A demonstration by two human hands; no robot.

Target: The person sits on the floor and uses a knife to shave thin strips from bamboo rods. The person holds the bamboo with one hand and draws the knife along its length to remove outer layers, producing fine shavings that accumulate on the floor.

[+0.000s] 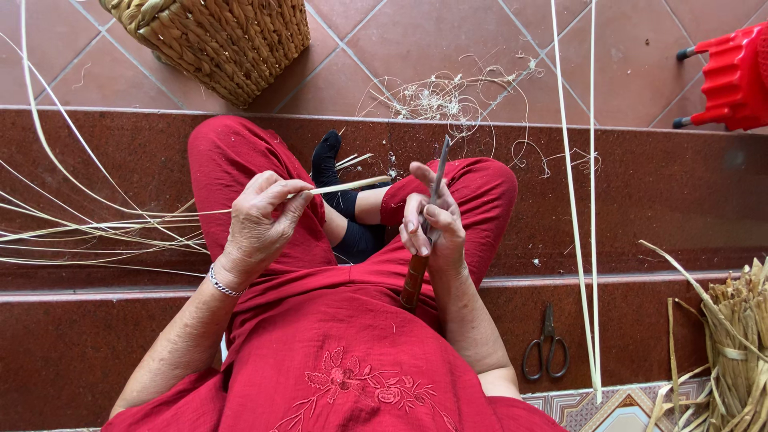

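One woven basket [216, 40], one pair of scissors [546, 346], one knife [428, 224], one red stool [732, 76]

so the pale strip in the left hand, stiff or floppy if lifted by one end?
Probably springy, not limp: the strip spans straight from the left hand to the right hand. Long loose strips nearby bow in arcs, so it would likely sag. It looks thin, so probably light.

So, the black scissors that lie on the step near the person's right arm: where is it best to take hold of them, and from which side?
Probably by the two loop handles at the near end of the scissors, coming from the person's side. The scissors lie flat on the dark red step, shut blades pointing away, and the loops lie clear of the pale strips beside them.
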